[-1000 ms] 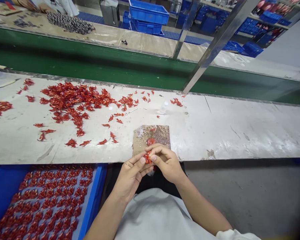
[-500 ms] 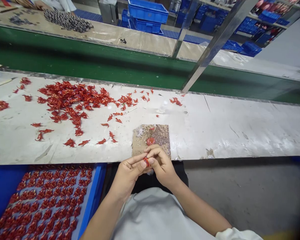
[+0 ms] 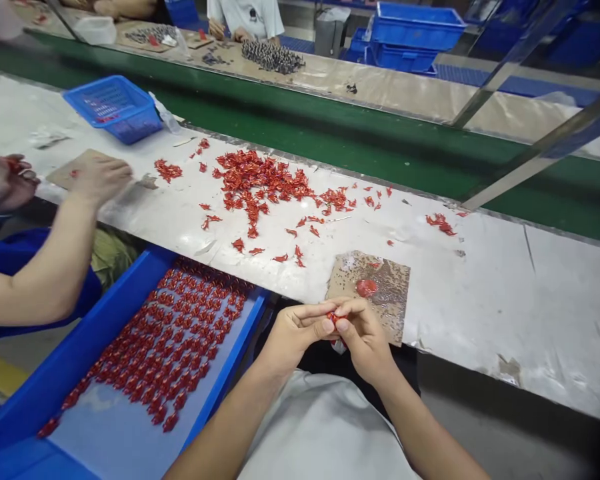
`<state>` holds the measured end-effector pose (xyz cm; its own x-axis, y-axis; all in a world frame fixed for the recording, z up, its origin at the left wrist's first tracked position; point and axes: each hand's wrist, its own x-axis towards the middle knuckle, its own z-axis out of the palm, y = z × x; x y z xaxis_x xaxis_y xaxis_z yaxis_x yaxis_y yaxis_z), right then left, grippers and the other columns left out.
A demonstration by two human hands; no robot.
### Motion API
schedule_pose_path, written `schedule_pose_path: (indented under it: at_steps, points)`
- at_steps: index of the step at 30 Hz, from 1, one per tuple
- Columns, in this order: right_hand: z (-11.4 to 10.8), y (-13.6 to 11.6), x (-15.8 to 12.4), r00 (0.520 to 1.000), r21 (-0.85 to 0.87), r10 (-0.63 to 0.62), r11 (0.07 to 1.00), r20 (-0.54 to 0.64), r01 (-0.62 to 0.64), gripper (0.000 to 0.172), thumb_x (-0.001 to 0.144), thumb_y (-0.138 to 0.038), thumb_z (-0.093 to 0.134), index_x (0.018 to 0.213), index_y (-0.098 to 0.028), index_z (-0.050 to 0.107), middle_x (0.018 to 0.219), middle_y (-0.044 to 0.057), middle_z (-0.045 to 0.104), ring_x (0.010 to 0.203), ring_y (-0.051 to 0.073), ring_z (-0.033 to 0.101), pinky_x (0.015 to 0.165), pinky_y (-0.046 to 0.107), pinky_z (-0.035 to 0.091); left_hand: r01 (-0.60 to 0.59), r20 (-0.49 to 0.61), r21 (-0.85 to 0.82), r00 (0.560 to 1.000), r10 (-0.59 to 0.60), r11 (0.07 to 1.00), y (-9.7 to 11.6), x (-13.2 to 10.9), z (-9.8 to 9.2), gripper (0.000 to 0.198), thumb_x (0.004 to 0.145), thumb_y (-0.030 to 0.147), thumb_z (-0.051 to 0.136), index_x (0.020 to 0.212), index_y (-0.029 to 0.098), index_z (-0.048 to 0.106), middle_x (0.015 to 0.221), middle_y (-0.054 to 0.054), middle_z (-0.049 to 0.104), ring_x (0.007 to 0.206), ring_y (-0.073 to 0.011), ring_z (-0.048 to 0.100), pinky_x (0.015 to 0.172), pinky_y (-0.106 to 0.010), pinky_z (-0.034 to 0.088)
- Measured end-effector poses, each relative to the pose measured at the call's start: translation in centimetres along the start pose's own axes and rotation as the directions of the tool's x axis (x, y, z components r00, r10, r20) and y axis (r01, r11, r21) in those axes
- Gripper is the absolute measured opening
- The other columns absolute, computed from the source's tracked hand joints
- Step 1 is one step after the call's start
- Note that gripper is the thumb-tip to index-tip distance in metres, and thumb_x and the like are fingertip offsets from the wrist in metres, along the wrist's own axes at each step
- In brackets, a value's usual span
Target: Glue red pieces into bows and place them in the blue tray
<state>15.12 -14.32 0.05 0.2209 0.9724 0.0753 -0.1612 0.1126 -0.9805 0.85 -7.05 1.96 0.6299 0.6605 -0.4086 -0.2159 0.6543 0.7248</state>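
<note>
- Left hand [image 3: 295, 335] and right hand [image 3: 361, 333], fingertips pressed together, pinching a small red piece [image 3: 334, 319] just off the flecked brown card [image 3: 387, 313].
- Risk: a slackened pinch could drop it — possibly onto the red blob [image 3: 366, 288].

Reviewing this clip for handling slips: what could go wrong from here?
The small red piece pinched between the left hand and right hand could slip onto the speckled cardboard and touch the red blob. Loose red pieces on the bench could get brushed into the blue tray.
</note>
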Motion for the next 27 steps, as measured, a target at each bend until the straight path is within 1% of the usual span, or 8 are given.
schedule_pose_path:
  at_steps: [10,15,16,18,21,22,24,27]
  points:
    - [5.3,2.7,-0.1,0.996,0.216,-0.013,0.976,0.086,-0.006,0.008,0.102,-0.036,0.059,0.108,-0.033,0.054,0.124,0.003,0.06,0.121,0.021,0.059,0.1,0.043,0.052,-0.084,-0.067,0.069,0.994,0.089,0.994,0.7,-3.1,-3.9,0.035,0.074,0.027,0.089,0.107,0.019,0.08,0.113,-0.009,0.078,0.109,-0.0251,0.072,0.101,-0.035,0.055]
    - [7.7,4.0,0.4,0.962,0.072,0.14,0.984,0.235,-0.161,0.046,0.096,-0.038,0.068,0.138,-0.034,0.048,0.126,0.007,0.059,0.11,0.021,0.063,0.097,0.039,0.053,-0.171,-0.331,0.01,0.929,0.165,0.985,0.0,-7.7,-9.5,0.042,0.082,0.031,0.082,0.12,0.017,0.075,0.115,-0.013,0.076,0.102,-0.0247,0.074,0.094,-0.037,0.058]
    - [7.9,4.4,0.3,0.956,0.046,0.158,0.984,0.248,-0.175,0.049,0.096,-0.039,0.069,0.139,-0.033,0.048,0.126,0.008,0.06,0.107,0.02,0.064,0.096,0.038,0.054,-0.205,-0.447,0.004,0.875,0.185,0.979,-0.5,-9.2,-11.6,0.043,0.084,0.033,0.08,0.123,0.017,0.073,0.118,-0.014,0.075,0.101,-0.0244,0.074,0.094,-0.037,0.058]
    - [8.1,5.4,-0.1,0.938,-0.013,0.215,0.976,0.273,-0.22,0.046,0.096,-0.038,0.068,0.138,-0.031,0.05,0.121,0.007,0.061,0.103,0.02,0.065,0.095,0.038,0.054,-0.252,-0.71,0.047,0.672,0.21,0.967,-2.1,-12.9,-16.7,0.043,0.087,0.034,0.076,0.126,0.017,0.071,0.122,-0.013,0.074,0.104,-0.024,0.073,0.098,-0.038,0.057]
    - [7.6,7.2,-1.1,0.878,-0.143,0.353,0.935,0.323,-0.323,0.037,0.097,-0.039,0.066,0.131,-0.028,0.055,0.11,0.006,0.064,0.103,0.021,0.064,0.096,0.037,0.053,-0.118,-0.963,0.165,0.195,0.186,0.979,-5.5,-19.5,-25.0,0.035,0.088,0.024,0.072,0.122,0.013,0.07,0.11,-0.012,0.076,0.096,-0.0213,0.074,0.1,-0.04,0.056]
    - [7.4,7.9,-1.5,0.856,-0.195,0.39,0.92,0.341,-0.341,0.034,0.097,-0.04,0.066,0.128,-0.027,0.057,0.106,0.006,0.065,0.101,0.021,0.064,0.095,0.036,0.052,-0.086,-0.981,0.162,0.092,0.169,0.983,-6.8,-21.5,-27.4,0.032,0.089,0.019,0.068,0.12,0.01,0.07,0.104,-0.013,0.076,0.093,-0.0204,0.074,0.101,-0.041,0.055]
    - [6.9,9.2,-2.3,0.816,-0.303,0.439,0.89,0.375,-0.34,0.03,0.098,-0.042,0.064,0.123,-0.026,0.06,0.1,0.005,0.065,0.096,0.02,0.064,0.09,0.034,0.052,-0.027,-0.989,0.14,-0.047,0.139,0.99,-9.2,-24.6,-31.4,0.023,0.088,0.013,0.066,0.11,0.006,0.07,0.091,-0.013,0.075,0.083,-0.0202,0.074,0.098,-0.045,0.057]
    - [6.8,10.7,-3.2,0.766,-0.452,0.482,0.846,0.425,-0.282,0.026,0.099,-0.044,0.062,0.117,-0.025,0.064,0.095,0.004,0.066,0.09,0.02,0.064,0.084,0.032,0.051,0.035,-0.98,0.132,-0.144,0.135,0.991,-11.6,-26.4,-35.5,0.015,0.087,0.013,0.069,0.101,0.007,0.069,0.083,-0.009,0.073,0.077,-0.02,0.072,0.087,-0.044,0.061]
